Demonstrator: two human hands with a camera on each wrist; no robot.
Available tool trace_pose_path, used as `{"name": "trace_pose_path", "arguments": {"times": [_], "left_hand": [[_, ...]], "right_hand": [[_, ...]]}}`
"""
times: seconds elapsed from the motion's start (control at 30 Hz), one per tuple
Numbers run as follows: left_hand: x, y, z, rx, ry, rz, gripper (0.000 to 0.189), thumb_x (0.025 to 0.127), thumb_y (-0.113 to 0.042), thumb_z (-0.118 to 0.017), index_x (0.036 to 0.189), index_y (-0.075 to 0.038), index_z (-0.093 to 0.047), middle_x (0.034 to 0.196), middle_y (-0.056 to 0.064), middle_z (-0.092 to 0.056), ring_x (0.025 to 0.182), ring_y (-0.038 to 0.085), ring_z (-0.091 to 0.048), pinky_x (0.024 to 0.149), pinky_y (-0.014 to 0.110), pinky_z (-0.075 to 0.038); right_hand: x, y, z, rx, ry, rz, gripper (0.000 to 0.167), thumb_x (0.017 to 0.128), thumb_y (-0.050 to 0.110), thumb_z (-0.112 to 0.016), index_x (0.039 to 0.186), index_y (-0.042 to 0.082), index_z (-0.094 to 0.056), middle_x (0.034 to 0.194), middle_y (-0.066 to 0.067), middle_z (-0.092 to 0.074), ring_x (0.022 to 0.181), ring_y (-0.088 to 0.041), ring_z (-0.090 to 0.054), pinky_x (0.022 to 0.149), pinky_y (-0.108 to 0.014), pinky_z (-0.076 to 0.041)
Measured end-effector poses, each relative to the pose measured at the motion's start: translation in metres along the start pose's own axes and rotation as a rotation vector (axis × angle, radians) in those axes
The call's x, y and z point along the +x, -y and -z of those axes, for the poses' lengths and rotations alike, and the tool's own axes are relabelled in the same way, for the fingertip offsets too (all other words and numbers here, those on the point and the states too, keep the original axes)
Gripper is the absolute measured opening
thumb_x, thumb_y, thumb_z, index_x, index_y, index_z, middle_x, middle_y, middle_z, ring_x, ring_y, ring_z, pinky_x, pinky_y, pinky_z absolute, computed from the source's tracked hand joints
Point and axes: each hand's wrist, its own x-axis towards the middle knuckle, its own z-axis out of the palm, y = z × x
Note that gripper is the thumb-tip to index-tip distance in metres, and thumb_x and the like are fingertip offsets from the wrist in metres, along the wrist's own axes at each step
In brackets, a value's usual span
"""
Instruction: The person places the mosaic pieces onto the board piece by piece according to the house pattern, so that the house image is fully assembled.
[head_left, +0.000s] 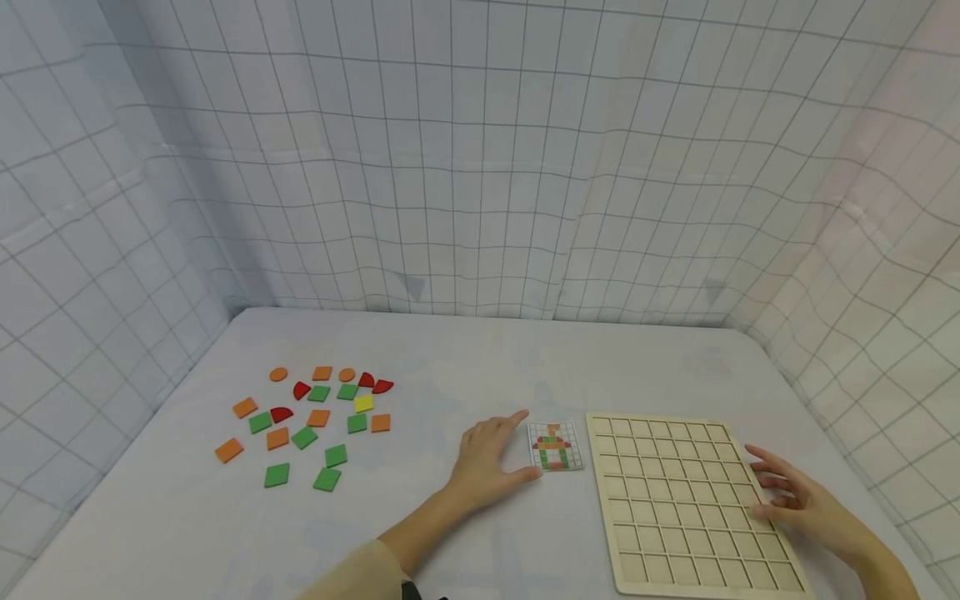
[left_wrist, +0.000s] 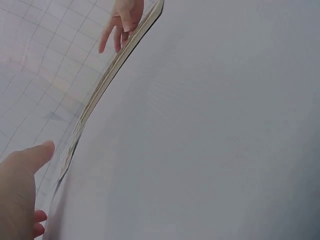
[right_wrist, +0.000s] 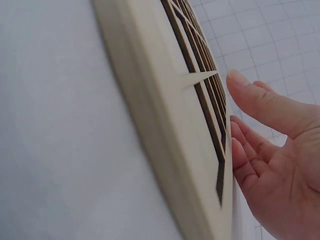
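Observation:
My left hand is spread beside a small pattern card, thumb and forefinger apart near its left corners. The card shows a gridded picture in orange, red and green. In the left wrist view the thumb stretches toward the card's thin edge. To the card's right lies a pale wooden grid board with square cells. My right hand is at the board's right edge, fingers loosely bent, thumb by the rim. In the right wrist view the thumb looks apart from the board; finger contact is unclear.
Several loose flat tiles lie at the left of the white table: green squares, orange squares, a yellow square, red quarter-circles and orange discs. Gridded white curtains surround the table's back and sides.

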Motion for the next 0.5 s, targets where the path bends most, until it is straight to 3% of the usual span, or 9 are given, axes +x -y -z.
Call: {"name": "trace_pose_path", "arguments": {"times": [0.17,0.37,0.5], "left_hand": [[0.0060,-0.0021,-0.0061,0.136,-0.003,-0.024,0.074,0.075,-0.059,-0.062,0.137,-0.024,-0.042,0.117,0.003,-0.050,0.108,0.023,-0.043,0.095,0.047,-0.029],[0.0078,-0.0058,-0.0069,0.224,0.011,-0.023,0.064,0.078,-0.059,-0.058,0.130,-0.022,-0.051,0.117,0.001,-0.048,0.106,0.021,-0.041,0.094,0.045,-0.030],[0.0080,-0.0067,-0.0073,0.271,0.036,-0.020,0.060,0.080,-0.059,-0.055,0.128,-0.022,-0.054,0.117,0.000,-0.047,0.106,0.020,-0.040,0.094,0.044,-0.030]], "right_hand": [[-0.0043,-0.0023,-0.0011,-0.007,0.006,-0.050,0.067,0.086,0.008,-0.062,0.143,0.010,-0.027,0.121,0.026,-0.038,0.101,0.011,-0.039,0.076,-0.016,-0.039],[-0.0067,-0.0056,-0.0016,-0.021,0.037,-0.113,0.064,0.087,0.013,-0.061,0.142,0.011,-0.029,0.120,0.027,-0.035,0.100,0.012,-0.037,0.078,-0.016,-0.038],[-0.0075,-0.0058,-0.0031,-0.023,0.036,-0.081,0.059,0.086,0.011,-0.061,0.139,0.008,-0.034,0.124,0.031,-0.029,0.102,0.016,-0.034,0.079,-0.012,-0.037]]}}
